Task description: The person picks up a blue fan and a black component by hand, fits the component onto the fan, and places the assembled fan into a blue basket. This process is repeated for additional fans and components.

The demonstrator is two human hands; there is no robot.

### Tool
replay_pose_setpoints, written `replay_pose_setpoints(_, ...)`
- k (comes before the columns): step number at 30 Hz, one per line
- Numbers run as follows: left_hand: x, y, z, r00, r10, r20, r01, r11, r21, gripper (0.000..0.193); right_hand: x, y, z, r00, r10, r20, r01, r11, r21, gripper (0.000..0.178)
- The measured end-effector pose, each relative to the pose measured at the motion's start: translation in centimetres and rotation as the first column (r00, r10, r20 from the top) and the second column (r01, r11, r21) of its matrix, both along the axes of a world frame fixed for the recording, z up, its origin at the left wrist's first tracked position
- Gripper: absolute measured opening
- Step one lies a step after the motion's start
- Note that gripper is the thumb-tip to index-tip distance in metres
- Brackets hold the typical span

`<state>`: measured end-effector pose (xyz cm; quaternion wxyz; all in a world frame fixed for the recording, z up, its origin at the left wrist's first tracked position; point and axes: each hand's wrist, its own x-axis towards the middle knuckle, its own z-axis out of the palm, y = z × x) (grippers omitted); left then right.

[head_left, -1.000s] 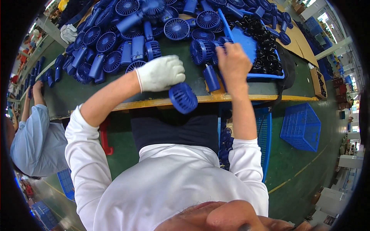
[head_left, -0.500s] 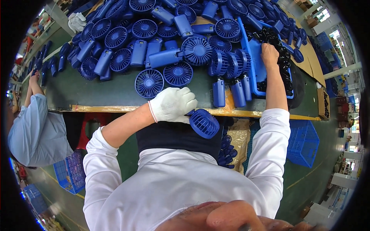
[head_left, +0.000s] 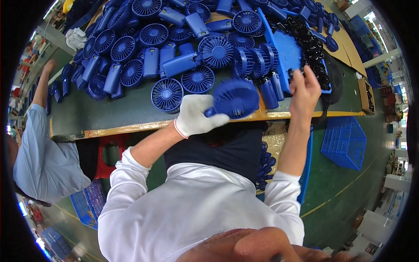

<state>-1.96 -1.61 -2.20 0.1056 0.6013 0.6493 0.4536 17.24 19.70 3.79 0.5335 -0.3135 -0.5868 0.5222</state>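
Observation:
A white knitted glove covers my left hand (head_left: 196,114), which is closed round the handle end of a blue handheld fan (head_left: 235,99). The fan's round slatted head faces up over the table's front edge, slightly blurred. My bare right hand (head_left: 304,94) is at the near end of a blue tray (head_left: 267,32), its fingers pinched on a small black part (head_left: 290,73) whose shape is hard to make out. Many similar black parts (head_left: 310,48) lie heaped along the tray's right side. Several blue fans (head_left: 270,89) stand side by side just left of the tray.
A large pile of blue fans (head_left: 153,35) covers the back of the green table (head_left: 118,115). Cardboard (head_left: 347,52) lies at the right. Blue crates (head_left: 345,142) stand on the floor. At the left, a person in a light blue shirt (head_left: 52,161) works at the same table.
My right hand has come out of the tray toward me, fingers pinched. My left hand has raised the fan from below the table edge and turned its round face upward.

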Motion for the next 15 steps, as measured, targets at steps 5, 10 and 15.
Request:
replay_pose_setpoints(5, 2.5, 1.5, 1.7, 0.525, -0.048, 0.850, 0.026, 0.999, 0.040, 0.033, 0.2, -10.9, -0.8, 0.990, 0.066, -0.122, -0.074, 0.996, -0.057, 0.031)
replay_pose_setpoints(10, 3.8, 1.5, 2.0, 0.451, -0.016, 0.892, 0.036, 0.999, 0.000, 0.035, -1.6, -15.4, -2.4, 0.915, 0.277, -0.295, -0.322, 0.939, -0.118, 0.032)
replay_pose_setpoints(15, 3.8, 0.1, 1.8, 0.863, 0.058, 0.502, -0.049, 0.998, -0.031, 0.037, -3.6, -15.0, -5.2, 0.914, 0.310, -0.263, -0.337, 0.939, -0.065, 0.023)
